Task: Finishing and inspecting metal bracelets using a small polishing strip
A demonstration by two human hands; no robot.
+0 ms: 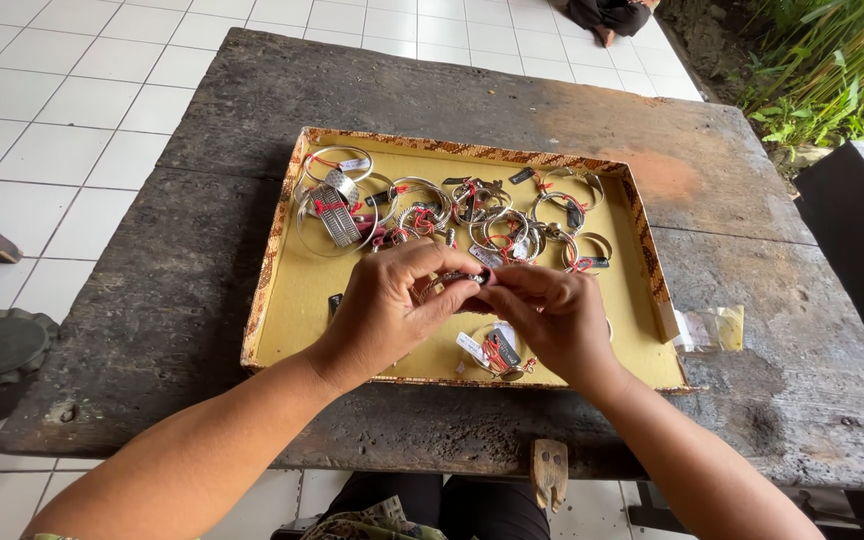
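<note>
Left hand (384,300) and right hand (550,310) are seen from the head camera, brought together over the yellow tray (297,310); a small silver bangle (449,281) is pinched between the fingers of both hands, just above the tray's front half; something small and dark on it is being fiddled with, though what it is cannot be told. More silver bangles (422,205) with red strings and little tags are piled at the far side of the tray; one tagged piece (495,352) lies under the right hand. The tray is set on a dark wooden tabletop (202,300); a small clear bag (714,327) lies beside it. A careful, steady pinch seems needed for the next move.
</note>
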